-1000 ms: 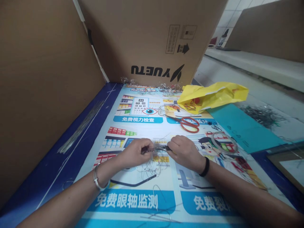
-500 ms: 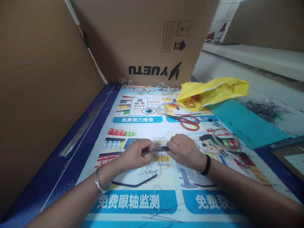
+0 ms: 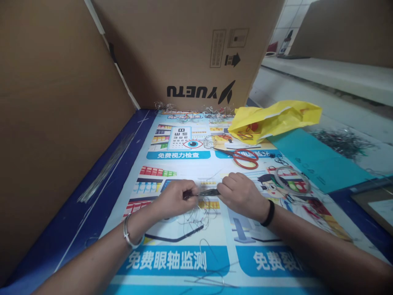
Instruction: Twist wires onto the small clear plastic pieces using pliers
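The glossy printed poster mat (image 3: 184,262) shows blue banners with white characters, plus cartoon shelves in red, green and yellow. Behind it, the brown cardboard box (image 3: 184,49) carries black lettering. On its far right corner lie a yellow plastic bag (image 3: 276,119) and red-handled scissors (image 3: 245,159). Beside its right edge is a plain teal sheet (image 3: 307,159). At its centre are thin silver wire (image 3: 193,215) and a dark slim tool (image 3: 211,191).

Thin metal wire (image 3: 196,215) — bright, springy — lies on a glossy printed poster (image 3: 196,164). Matt brown cardboard (image 3: 184,45) stands far and left. The far-right bag (image 3: 273,119) is smooth yellow plastic — the scissors (image 3: 242,157) have red plastic handles.
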`<state>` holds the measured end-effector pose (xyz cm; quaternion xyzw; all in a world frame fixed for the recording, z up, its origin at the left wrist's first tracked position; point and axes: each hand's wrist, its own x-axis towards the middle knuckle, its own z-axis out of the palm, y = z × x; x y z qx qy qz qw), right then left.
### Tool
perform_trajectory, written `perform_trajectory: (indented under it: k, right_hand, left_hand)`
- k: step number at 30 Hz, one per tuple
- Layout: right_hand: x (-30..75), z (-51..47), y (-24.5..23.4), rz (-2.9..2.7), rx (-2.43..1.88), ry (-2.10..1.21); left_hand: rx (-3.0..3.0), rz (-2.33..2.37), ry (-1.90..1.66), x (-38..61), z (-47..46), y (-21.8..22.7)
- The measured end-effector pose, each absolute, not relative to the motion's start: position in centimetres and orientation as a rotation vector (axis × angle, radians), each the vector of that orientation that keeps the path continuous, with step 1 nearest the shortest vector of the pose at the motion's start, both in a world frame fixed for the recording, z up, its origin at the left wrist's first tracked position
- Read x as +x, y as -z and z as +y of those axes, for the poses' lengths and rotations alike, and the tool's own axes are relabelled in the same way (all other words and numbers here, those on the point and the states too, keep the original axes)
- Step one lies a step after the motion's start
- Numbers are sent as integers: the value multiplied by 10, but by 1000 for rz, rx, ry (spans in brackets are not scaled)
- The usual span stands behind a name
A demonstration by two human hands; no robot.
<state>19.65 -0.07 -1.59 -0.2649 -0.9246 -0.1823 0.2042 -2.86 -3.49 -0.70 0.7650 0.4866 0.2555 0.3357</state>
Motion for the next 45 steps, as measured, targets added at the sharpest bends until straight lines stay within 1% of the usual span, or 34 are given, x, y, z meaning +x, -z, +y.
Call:
perform_trajectory:
  k: [6,20,28,36,45]
  right_hand:
    - [200,0,13,-2596,-727,563]
    - [203,4,14,-2632,-669,578]
    - [204,2,11,-2654,-708,601]
    - [204,0,11,-2649,-757,614]
    - [204,-5,3,-2702,-788,666]
  left_hand:
    - [1931,1246,-655,-30,-33,7]
    - [2138,1201,-601,-31,-34,3]
    - [2067,1213,-532,-31,-33,1]
    - [1957,1267,-566,-29,-34,4]
    - [1966,1299,-616,-29,-35,2]
